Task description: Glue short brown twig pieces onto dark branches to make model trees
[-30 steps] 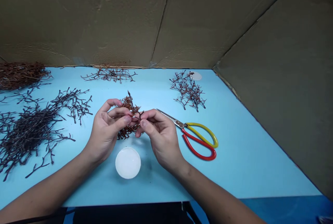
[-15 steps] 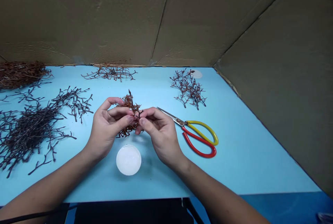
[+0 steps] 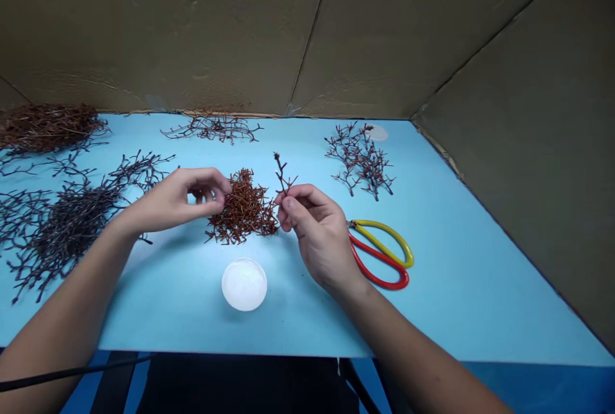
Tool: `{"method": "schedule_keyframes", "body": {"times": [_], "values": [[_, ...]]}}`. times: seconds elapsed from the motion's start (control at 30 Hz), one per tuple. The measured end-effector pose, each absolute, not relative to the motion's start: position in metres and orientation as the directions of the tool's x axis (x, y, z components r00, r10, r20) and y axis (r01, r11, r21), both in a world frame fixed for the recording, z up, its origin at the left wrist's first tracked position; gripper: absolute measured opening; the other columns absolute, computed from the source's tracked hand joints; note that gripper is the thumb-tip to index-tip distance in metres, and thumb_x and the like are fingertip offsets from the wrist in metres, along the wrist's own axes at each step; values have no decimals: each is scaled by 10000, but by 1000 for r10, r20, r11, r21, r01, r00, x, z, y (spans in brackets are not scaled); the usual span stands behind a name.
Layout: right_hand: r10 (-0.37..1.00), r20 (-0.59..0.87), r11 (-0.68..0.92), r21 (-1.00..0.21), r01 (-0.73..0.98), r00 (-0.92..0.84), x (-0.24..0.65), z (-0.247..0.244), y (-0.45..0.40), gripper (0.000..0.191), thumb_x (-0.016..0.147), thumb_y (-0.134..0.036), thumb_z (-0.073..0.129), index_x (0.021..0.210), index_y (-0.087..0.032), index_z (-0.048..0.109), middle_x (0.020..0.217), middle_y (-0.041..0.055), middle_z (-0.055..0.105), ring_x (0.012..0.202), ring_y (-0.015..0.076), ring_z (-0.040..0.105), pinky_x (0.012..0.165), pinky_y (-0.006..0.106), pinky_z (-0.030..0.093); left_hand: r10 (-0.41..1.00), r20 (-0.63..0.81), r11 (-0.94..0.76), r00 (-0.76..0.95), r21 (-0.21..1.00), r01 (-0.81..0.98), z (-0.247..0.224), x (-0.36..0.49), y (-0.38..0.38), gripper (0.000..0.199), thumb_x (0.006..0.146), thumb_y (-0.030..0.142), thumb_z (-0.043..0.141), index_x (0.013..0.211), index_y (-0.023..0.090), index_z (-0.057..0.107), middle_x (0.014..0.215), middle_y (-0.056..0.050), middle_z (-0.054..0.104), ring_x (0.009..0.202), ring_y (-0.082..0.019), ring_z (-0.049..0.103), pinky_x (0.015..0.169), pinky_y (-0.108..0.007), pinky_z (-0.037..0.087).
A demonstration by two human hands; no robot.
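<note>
Between the thumb and index finger of my right hand (image 3: 319, 228) stands a small dark branching twig (image 3: 281, 173), its tip pointing up. A heap of short reddish-brown twig pieces (image 3: 245, 209) lies on the table left of that hand. My left hand (image 3: 192, 199) is at the heap's left edge, fingers curled and thumb close to the fingertips; whatever they may pinch is hidden. In front of the heap sits a small round white dish (image 3: 244, 284) with whitish contents. Scissors with one yellow and one red handle (image 3: 382, 254) lie beside my right hand, which hides their blades.
Dark branched twigs (image 3: 72, 222) are piled at left, with a brown tangled bundle (image 3: 50, 129) behind them. Thin stems (image 3: 214, 127) lie along the back. Branched pieces (image 3: 360, 161) rest at back right by a white disc (image 3: 376, 132). Cardboard walls (image 3: 192, 29) enclose the blue tabletop (image 3: 461, 286).
My hands have parted: the left moved left to the heap's edge, while the right keeps the twig, now upright. The heap is more exposed, and the view has shifted slightly.
</note>
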State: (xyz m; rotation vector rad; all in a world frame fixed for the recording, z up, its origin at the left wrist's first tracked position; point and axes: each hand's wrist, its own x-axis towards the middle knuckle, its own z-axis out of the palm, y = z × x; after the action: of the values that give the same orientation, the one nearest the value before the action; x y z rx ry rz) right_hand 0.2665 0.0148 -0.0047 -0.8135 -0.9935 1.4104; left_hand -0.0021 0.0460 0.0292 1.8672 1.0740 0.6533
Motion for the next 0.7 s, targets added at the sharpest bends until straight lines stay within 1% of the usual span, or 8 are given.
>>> {"method": "schedule_keyframes", "body": {"times": [0.03,0.07,0.1,0.17,0.3,0.4,0.6,0.7], "values": [[994,67,25,-918,-396,-91,267,-5,15,182,860,-345,913,895,-233,774,813,-18,734,645,88,600,579,207,491,822,-100,-273,561,796,540,35,-10,46,164,939,291,779,1093,234,768,1000,-28,780,864,-154,696,774,-262,519],[993,61,18,-922,-388,-97,266,-6,15,181,862,-346,911,894,-234,772,794,-22,720,641,89,591,580,210,482,781,-215,-273,586,726,631,40,-15,46,144,931,294,773,1063,238,777,972,-19,783,844,-159,696,725,-263,492],[993,53,10,-926,-378,-105,266,-6,15,181,862,-347,909,893,-235,771,778,-25,707,637,89,583,580,211,474,751,-299,-281,588,661,696,43,-19,45,123,921,296,769,1028,239,781,939,-12,782,816,-161,691,696,-267,469],[992,38,-8,-933,-360,-119,265,-7,14,187,859,-353,909,892,-235,767,771,-26,694,641,92,575,581,215,465,723,-384,-307,575,567,764,45,-19,42,98,897,306,772,966,236,781,891,-5,777,784,-166,687,669,-275,435],[991,29,-14,-946,-323,-128,263,-8,12,212,850,-376,913,895,-234,762,781,-21,688,643,98,558,583,225,458,730,-365,-372,577,496,784,37,-7,41,64,867,295,767,890,236,767,813,12,749,730,-156,653,653,-282,397],[991,33,-9,-953,-304,-130,262,-7,12,222,850,-390,909,893,-234,757,774,-19,683,633,102,543,580,235,453,746,-347,-386,569,471,793,30,1,41,36,863,260,734,850,235,756,740,26,717,664,-142,612,621,-285,374],[992,32,-2,-961,-276,-118,263,-7,12,227,851,-397,897,890,-232,747,771,-14,681,630,113,540,577,253,449,729,-353,-356,587,536,765,30,-3,43,166,939,253,658,803,211,742,749,16,741,685,-137,634,667,-278,411],[993,46,19,-969,-245,-105,263,-6,11,234,850,-403,889,884,-228,738,786,-9,684,637,116,544,575,255,458,752,-346,-298,561,580,758,38,-12,45,169,966,282,659,850,215,762,783,12,755,701,-140,629,654,-268,415]]}}
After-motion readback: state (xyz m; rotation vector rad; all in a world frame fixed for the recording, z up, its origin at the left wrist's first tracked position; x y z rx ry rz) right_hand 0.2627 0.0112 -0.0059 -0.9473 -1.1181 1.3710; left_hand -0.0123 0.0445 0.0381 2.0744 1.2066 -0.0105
